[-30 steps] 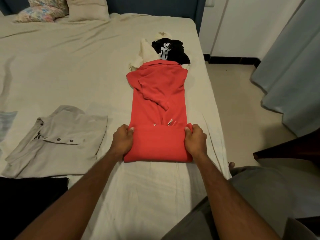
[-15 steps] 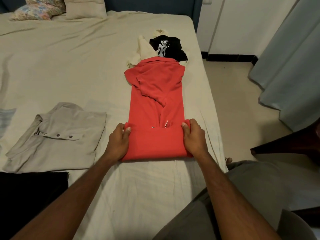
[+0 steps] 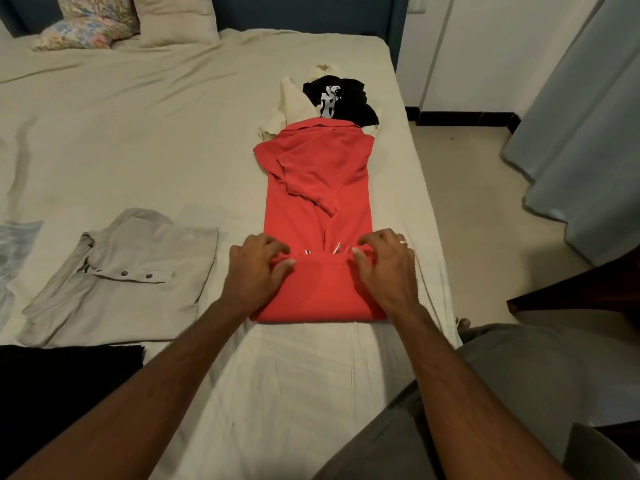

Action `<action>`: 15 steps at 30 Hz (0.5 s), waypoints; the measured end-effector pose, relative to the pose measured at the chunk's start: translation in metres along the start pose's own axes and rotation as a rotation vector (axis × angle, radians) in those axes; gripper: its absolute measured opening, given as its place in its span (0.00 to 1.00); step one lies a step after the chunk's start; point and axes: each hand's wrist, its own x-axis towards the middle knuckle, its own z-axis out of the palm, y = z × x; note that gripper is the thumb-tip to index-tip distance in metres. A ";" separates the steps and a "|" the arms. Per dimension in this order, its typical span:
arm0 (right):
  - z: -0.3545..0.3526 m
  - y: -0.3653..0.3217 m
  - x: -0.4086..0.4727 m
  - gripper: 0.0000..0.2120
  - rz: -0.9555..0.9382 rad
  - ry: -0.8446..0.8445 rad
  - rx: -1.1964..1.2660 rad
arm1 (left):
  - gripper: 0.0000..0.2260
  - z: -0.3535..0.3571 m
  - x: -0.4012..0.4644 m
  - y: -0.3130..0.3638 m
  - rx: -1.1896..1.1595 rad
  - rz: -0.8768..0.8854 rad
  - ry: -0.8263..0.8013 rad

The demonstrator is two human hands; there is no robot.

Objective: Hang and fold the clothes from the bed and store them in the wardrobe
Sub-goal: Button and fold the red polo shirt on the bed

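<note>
- Folding mid-way: red shirt (image 3: 317, 209) lies narrow near the bed (image 3: 138, 140) edge, hem turned up once.
- Left hand (image 3: 256, 271) and right hand (image 3: 382, 268) pinch that fold's corners, fingers curled.
- Grey shirt (image 3: 121, 275) already folded; black-and-cream pile (image 3: 332, 98) waits; wardrobe storing undone.

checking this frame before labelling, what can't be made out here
- Head view: red shirt's front, folded under.
- White garment, mostly beneath the black printed one and the red shirt.
- Black cloth, cut off by the left edge.
- Wardrobe: out of frame.
</note>
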 end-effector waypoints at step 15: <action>0.020 -0.004 0.020 0.09 0.015 -0.152 -0.103 | 0.10 0.014 0.037 0.014 -0.082 -0.046 -0.165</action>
